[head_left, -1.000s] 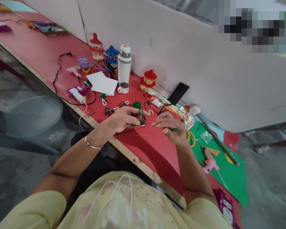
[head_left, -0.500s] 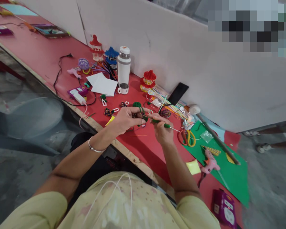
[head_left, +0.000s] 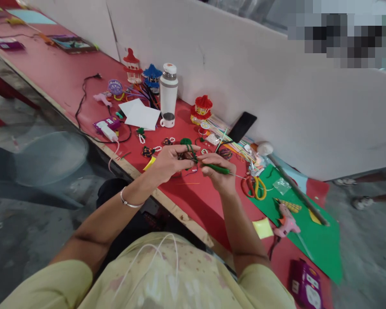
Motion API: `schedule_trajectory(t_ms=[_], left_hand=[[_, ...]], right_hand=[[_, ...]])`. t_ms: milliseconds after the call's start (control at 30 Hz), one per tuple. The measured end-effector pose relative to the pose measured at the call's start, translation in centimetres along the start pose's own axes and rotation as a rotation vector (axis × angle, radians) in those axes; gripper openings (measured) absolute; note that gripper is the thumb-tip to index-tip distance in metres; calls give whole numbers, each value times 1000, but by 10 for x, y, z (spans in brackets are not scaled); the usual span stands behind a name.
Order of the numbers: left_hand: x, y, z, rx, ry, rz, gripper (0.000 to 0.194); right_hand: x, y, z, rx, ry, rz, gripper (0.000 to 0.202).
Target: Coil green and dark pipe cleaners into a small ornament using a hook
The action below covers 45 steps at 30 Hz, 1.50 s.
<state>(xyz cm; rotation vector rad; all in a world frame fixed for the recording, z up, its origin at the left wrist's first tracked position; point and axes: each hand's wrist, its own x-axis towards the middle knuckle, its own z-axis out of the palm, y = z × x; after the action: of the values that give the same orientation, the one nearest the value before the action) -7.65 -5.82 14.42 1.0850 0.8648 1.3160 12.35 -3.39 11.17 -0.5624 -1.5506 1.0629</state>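
My left hand (head_left: 169,164) pinches dark green yarn (head_left: 193,153), with a strand looped over its stretched forefinger. A bracelet circles that wrist. Fingers of my right hand (head_left: 223,182) are closed round a green-handled crochet hook (head_left: 218,169), whose thin metal shaft sticks out to the right. The two hands almost meet above the red table; the hook's left end is hidden at the yarn. Small beaded yarn pieces (head_left: 148,151) lie just left of my hands, and a multicoloured yarn ball (head_left: 225,154) lies behind my right hand.
Scissors (head_left: 260,188) and a pink glue gun (head_left: 287,222) lie on the right by a green sheet (head_left: 321,244). A white flask (head_left: 168,96), white papers (head_left: 140,113) and a phone (head_left: 242,127) sit toward the wall. Purple power boxes (head_left: 307,283) and cords are near the edge.
My right hand has turned slightly, so more of the green handle shows between its fingers. The left hand keeps its pinch on the yarn. The whole view has shifted slightly.
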Motion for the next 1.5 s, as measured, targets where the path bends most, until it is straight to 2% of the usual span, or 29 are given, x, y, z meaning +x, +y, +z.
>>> schedule_trajectory(t_ms=[167, 333, 500, 600, 800, 867, 1033, 1267, 1367, 1500], left_hand=[[-1, 5, 2, -19, 18, -25, 45], [2, 1, 7, -28, -15, -29, 50], [10, 2, 8, 21, -41, -5, 49], [12, 4, 7, 93, -20, -15, 45], [15, 0, 11, 146, 79, 42, 32], [17, -3, 11, 165, 86, 77, 34], [21, -8, 8, 224, 111, 143, 40], [19, -5, 11, 132, 84, 108, 49], [17, -6, 11, 232, 110, 155, 46], [14, -4, 13, 419, 171, 250, 33]], right_hand=[[7, -12, -1, -50, -10, 0, 11], [10, -18, -5, 13, 38, 106, 17], [14, -11, -14, 178, 13, 244, 25], [15, -4, -18, 278, -18, 272, 24], [15, 0, -17, 369, -60, 230, 26], [15, -1, -17, 328, -59, 203, 25], [15, -8, -18, 92, 40, 61, 15], [15, -7, -16, 49, 80, 8, 15], [15, -9, -13, -1, 109, -2, 14], [13, -13, -10, -140, 75, -36, 14]])
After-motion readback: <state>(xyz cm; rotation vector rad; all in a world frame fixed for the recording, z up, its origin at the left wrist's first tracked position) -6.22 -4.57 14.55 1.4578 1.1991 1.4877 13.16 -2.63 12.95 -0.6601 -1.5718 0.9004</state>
